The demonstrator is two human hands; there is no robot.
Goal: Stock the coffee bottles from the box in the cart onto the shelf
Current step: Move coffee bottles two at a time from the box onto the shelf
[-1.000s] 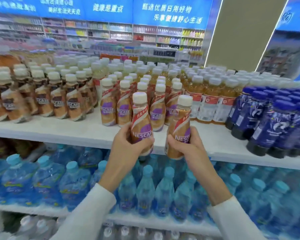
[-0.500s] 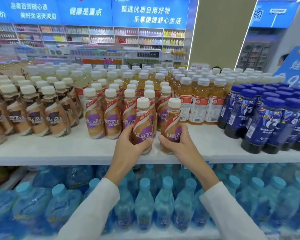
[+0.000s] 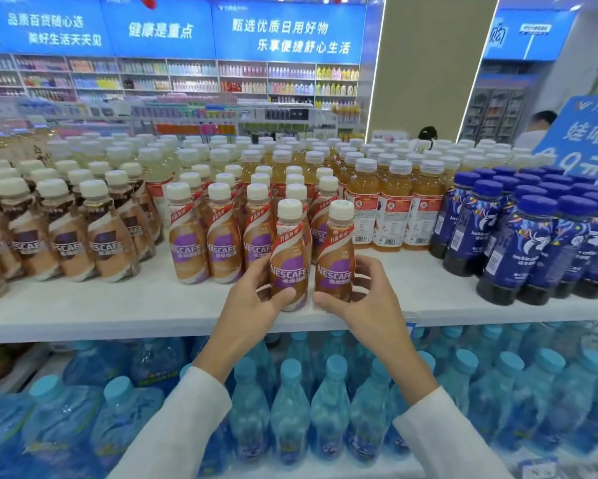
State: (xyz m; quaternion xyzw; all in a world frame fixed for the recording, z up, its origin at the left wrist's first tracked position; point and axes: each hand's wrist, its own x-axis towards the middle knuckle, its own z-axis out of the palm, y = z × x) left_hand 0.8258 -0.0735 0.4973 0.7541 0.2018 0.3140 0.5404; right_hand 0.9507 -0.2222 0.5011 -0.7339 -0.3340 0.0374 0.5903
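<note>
Two purple-labelled Nescafe coffee bottles stand upright side by side near the front of the white shelf [image 3: 117, 305]. My left hand [image 3: 252, 305] is wrapped around the left coffee bottle [image 3: 288, 267], thumb across its lower front. My right hand [image 3: 363, 305] holds the right coffee bottle [image 3: 335, 267] loosely, thumb at its base and fingers curled at its right side. Directly behind them stands a row of the same purple-labelled bottles [image 3: 221, 243]. The cart and the box are out of view.
Brown-labelled Nescafe bottles [image 3: 65, 243] fill the shelf's left. Amber tea bottles [image 3: 390, 216] and dark blue coffee bottles [image 3: 518, 243] stand to the right. Blue-capped water bottles [image 3: 290, 409] pack the lower shelf. A blue price sign [image 3: 584, 140] stands at the far right.
Both hands carried the two bottles forward and down onto the shelf, in front of the purple-labelled row. My right hand's fingers have loosened.
</note>
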